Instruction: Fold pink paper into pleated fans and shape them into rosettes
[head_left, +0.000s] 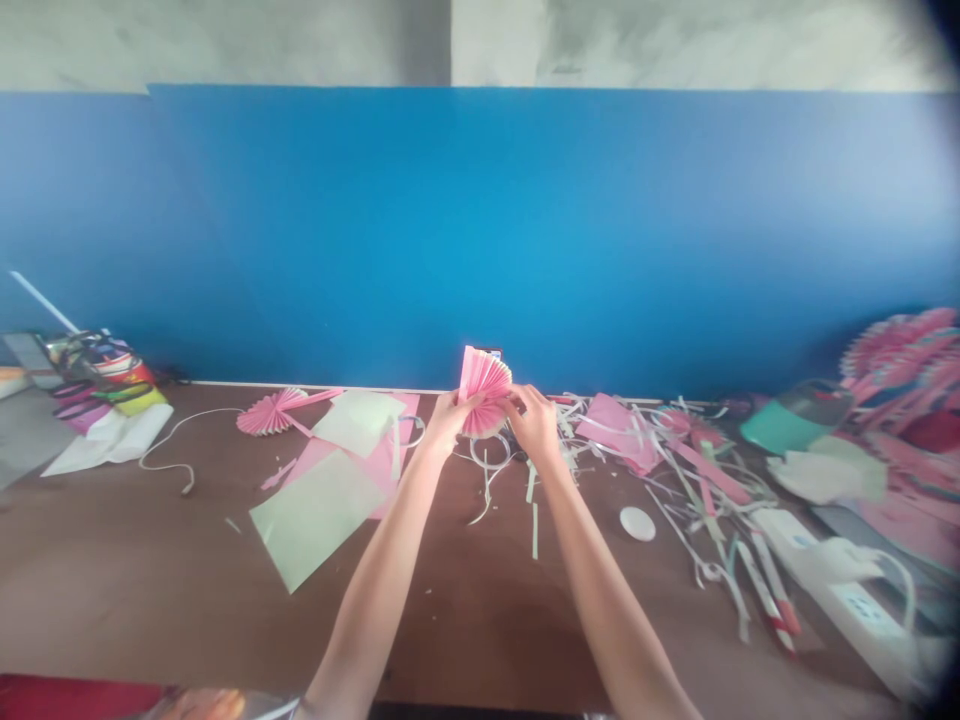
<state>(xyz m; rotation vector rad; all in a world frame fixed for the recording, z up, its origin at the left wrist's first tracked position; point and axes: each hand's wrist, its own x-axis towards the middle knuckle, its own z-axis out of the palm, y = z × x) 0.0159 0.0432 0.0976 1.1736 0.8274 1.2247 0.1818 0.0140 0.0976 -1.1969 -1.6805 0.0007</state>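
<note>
A pink pleated paper fan (484,385) is held up over the far side of the brown table, its folds spread out. My left hand (447,424) grips its lower left side, fingers closed around the paper. At the fan's right edge, my right hand (535,420) pinches the paper between thumb and fingers. Just below the hands lies a white tape ring (490,452) with thin strips around it. Part of a small dark object (491,352) shows behind the fan.
Left of my arms are pale green sheets (319,515), pink paper and another pleated fan (271,412). To the right lie paper scraps, a white disc (637,523), pens (765,597) and a power strip (832,590). A blue partition (480,230) stands behind the table (480,640).
</note>
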